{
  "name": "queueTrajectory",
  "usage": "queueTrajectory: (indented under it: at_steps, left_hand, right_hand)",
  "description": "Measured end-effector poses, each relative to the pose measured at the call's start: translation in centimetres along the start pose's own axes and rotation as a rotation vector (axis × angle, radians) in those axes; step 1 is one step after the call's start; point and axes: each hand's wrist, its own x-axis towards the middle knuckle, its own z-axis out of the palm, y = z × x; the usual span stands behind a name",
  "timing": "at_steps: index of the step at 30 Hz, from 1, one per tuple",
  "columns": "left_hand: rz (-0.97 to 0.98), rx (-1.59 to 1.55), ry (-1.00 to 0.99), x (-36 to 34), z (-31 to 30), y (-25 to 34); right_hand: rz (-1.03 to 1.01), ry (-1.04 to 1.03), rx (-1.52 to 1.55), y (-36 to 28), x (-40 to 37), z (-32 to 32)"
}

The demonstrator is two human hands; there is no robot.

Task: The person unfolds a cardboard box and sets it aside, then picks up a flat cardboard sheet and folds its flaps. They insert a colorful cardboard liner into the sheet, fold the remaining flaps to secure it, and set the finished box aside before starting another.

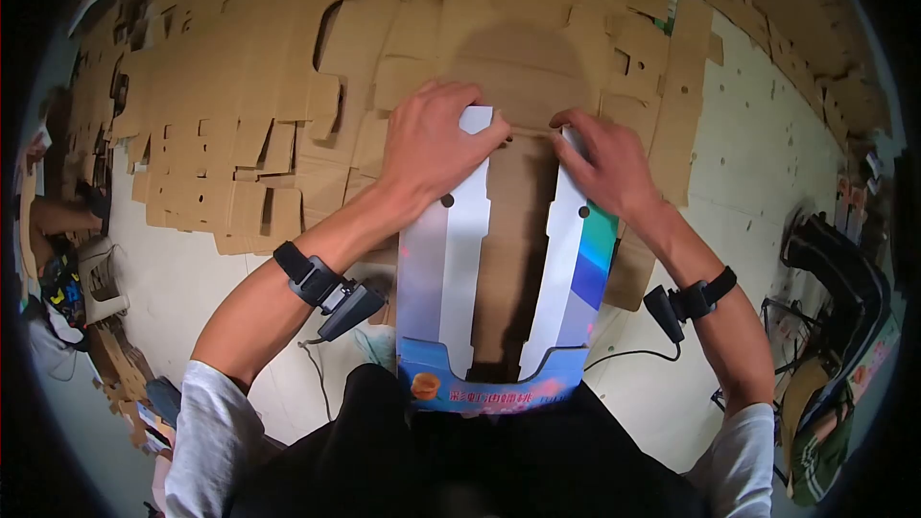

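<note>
A long printed cardboard box (494, 395) stands in front of my legs, its near wall blue and pink with lettering and a small round picture. White folded flaps run along both long sides, the left flap (463, 259) and the right flap (549, 288), with a brown gap between them. At the far left corner, my left hand (427, 139) is closed round the edge, thumb on the inner side. My right hand (614, 163) grips the far right corner, its thumb and fingertips curled over the flap. Fingers on the outer sides are partly hidden.
Flat brown cardboard sheets (240, 86) with cut slots lie overlapping ahead and to the left. Pale floor (720, 230) shows at the right. A black chair-like object (830, 269) stands far right; another person's leg (62, 216) shows far left. Cables hang from both wrist straps.
</note>
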Motion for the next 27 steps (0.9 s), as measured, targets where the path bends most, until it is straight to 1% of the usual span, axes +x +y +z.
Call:
queueTrajectory:
  at_steps: [3,5,6,8,9,11,13,14,17,18,21,22,24,25,27]
  left_hand:
    - [-0.132,0.009,-0.117,0.2,-0.5,0.5]
    - [-0.195,0.026,-0.219,0.3,-0.9,0.4]
    - [-0.102,-0.015,-0.179,0.3,-0.8,-0.3]
    - [0.085,-0.095,-0.093,0.3,-0.3,-3.3]
    - [0.091,0.014,0.050,0.5,-0.4,-4.6]
    - [0.106,0.237,0.352,1.3,-1.0,-7.5]
    - [-0.204,-0.037,0.347,2.2,-1.5,-11.5]
    - [-0.358,-0.181,0.340,2.4,-1.6,-12.5]
    - [-0.713,-0.803,0.249,3.0,-3.7,-9.5]
    - [-0.751,-0.785,0.171,3.3,-4.1,-8.2]
    - [-0.696,-0.530,0.005,3.2,-3.4,-8.7]
    - [-0.645,-0.527,0.004,3.0,-3.0,-8.7]
    - [-0.537,-0.522,0.005,2.8,-2.2,-8.5]
    - [-0.593,-0.639,-0.020,3.1,-2.3,-8.6]
    - [-0.713,-0.886,-0.085,3.5,-2.0,-9.0]
  right_hand:
    - [0.031,0.038,0.099,0.6,0.3,-0.1]
    - [0.095,0.066,0.148,1.3,0.4,-0.5]
    - [0.128,0.081,0.174,1.8,0.3,-0.7]
    - [0.101,0.300,0.134,4.4,0.3,-0.2]
    - [0.077,0.418,0.112,6.1,0.5,-0.1]
    - [0.298,0.512,0.140,10.1,0.8,-0.8]
    - [0.521,0.501,0.425,16.3,1.4,-1.2]
    - [0.636,0.488,0.564,17.9,1.7,-1.2]
    - [0.767,0.010,1.023,15.6,1.7,-2.3]
    - [0.755,-0.055,1.042,13.6,2.0,-2.3]
    - [0.632,-0.011,0.822,10.4,2.8,-0.8]
    - [0.590,0.011,0.673,10.7,3.0,-0.3]
    - [0.669,-0.065,0.812,9.9,3.4,-1.4]
    - [0.710,-0.104,0.881,9.4,3.6,-2.1]
    - [0.763,0.006,1.119,6.8,3.3,-2.6]
